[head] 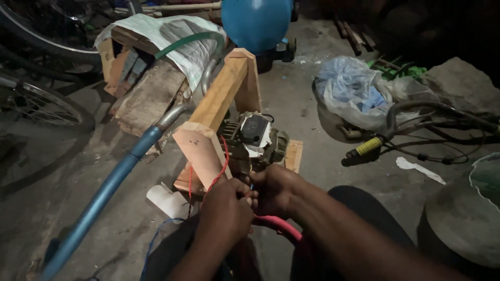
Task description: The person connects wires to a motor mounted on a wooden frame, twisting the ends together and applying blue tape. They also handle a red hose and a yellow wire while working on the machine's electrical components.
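Red wire (pixel 223 165) sits pinched in my left hand (pixel 225 213), just beside my right hand (pixel 272 190), also closed on it; keeping both grips tight near the motor (pixel 253 136) seems wise.

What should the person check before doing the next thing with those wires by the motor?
1. Both hands on the wires: ok. The left hand and right hand meet at the wire ends.
2. Red wire free of snags: cannot tell. It runs up across the wooden frame.
3. Blue wire out of the way: ok, it trails down on the left.
4. Motor steady: ok, it sits inside the frame.
5. Power off: cannot tell, no plug or switch shows.
6. Enough light: not ok, the spot is dim and the hands hide the wire ends.
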